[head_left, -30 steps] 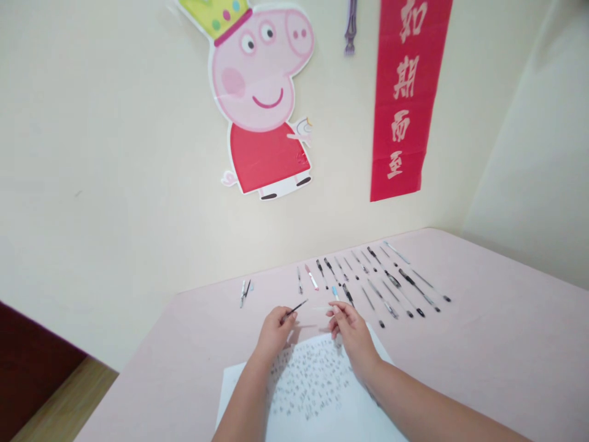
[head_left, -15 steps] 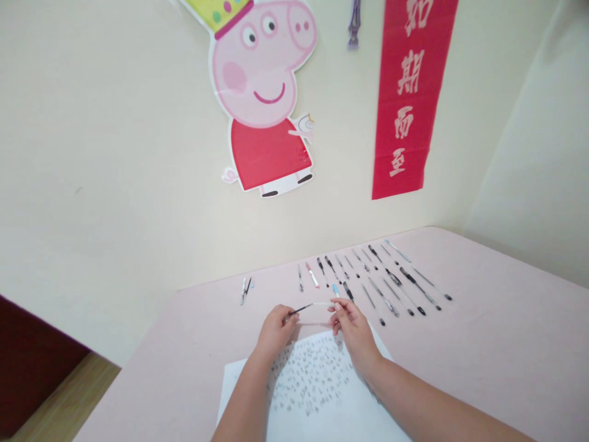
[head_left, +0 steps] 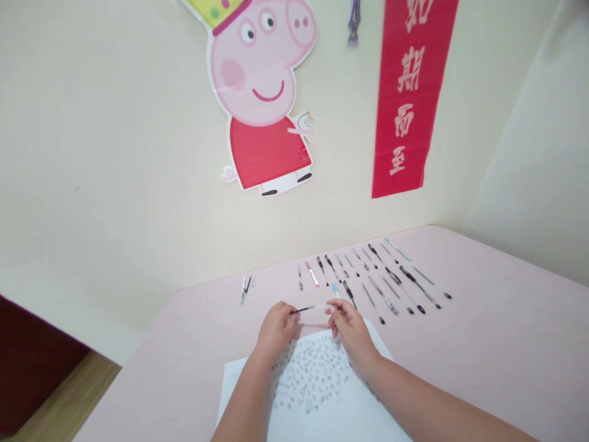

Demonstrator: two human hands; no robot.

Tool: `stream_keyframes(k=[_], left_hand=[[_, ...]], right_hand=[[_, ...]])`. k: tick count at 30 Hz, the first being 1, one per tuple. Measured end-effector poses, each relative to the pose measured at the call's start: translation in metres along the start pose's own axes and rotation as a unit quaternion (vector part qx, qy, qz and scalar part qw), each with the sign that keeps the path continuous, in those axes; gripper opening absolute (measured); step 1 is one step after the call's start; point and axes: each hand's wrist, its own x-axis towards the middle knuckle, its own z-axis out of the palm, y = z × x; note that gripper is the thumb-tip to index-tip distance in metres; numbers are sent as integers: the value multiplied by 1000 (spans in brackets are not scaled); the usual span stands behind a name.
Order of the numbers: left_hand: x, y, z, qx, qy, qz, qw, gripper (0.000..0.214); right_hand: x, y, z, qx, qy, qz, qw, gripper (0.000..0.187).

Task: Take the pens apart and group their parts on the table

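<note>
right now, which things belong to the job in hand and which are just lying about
In the job: dark stick, in the left hand; clear tube, in the right hand; perhaps the pens.
Apparently just about: sheet, pig cutout, banner.

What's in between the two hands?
In the head view, a dark rod from the left hand seems to meet a pale rod from the right hand.

From my end, the tabletop point(head_left: 497, 337) looks smooth and matt; the dark rod point(head_left: 302, 310) and pale rod point(head_left: 319, 306) seem plastic; the pens point(head_left: 418, 286) read as clear and black plastic; the sheet point(head_left: 340, 417) is flat-finished paper; I see faint gloss on the pig cutout point(head_left: 267, 150), creases in the red banner point(head_left: 384, 175), wood-look flooring point(head_left: 73, 399).
</note>
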Motion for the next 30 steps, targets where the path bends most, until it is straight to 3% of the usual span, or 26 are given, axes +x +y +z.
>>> stream_keyframes(k=[30], left_hand=[[1,-2,-4,16,5,15,1000,18]], right_hand=[[1,5,-1,-35,-6,21,999,34]])
